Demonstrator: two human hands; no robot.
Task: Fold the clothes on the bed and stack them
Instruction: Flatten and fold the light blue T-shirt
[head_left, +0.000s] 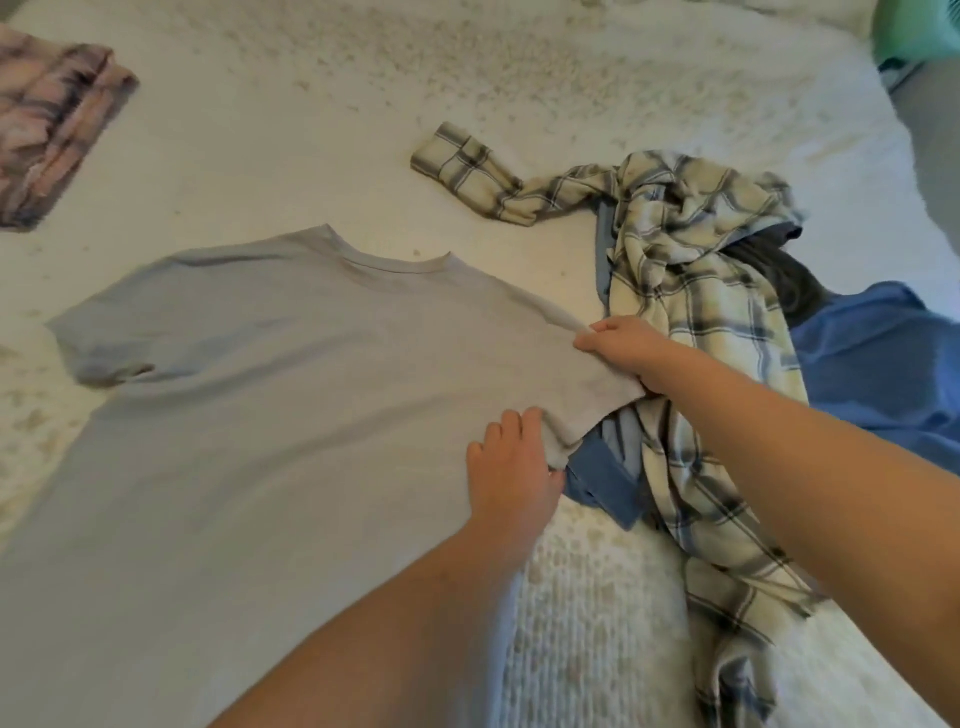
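Observation:
A pale grey T-shirt (249, 395) lies spread flat on the bed, neck away from me. My right hand (623, 351) pinches the top edge of its right sleeve. My left hand (511, 467) grips the lower edge of the same sleeve. To the right lies a crumpled cream plaid shirt (691, 291), one sleeve stretched out to the left. Blue garments (883, 364) and a dark grey one (779, 280) lie under and beside the plaid shirt. A folded pink and purple tie-dye garment (47, 130) sits at the far left.
The white patterned bedspread (363, 104) covers the whole bed. A green object (919, 26) shows past the bed's top right corner, next to the grey floor.

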